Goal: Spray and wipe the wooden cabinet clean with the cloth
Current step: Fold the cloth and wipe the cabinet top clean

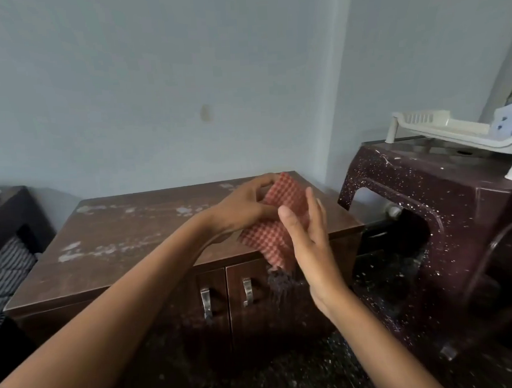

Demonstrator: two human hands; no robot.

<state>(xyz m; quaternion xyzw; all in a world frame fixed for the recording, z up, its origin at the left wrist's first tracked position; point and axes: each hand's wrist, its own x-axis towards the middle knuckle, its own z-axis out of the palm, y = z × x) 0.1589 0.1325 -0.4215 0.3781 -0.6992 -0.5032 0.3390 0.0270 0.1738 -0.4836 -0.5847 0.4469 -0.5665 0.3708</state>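
My left hand [243,206] pinches the top of the checked cloth [266,240] and my right hand [309,244] lies straight-fingered against its 3 o'clock side, above the front-right edge of the wooden cabinet [117,239], whose smeared top lies open toward 9 o'clock, with a maroon stool [444,190] near at 3 o'clock.

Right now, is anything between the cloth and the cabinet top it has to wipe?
Nothing visible. The left hand holds the cloth over the right end of the cabinet top; the right hand is open beside it. Whitish smears lie on the top to the left.
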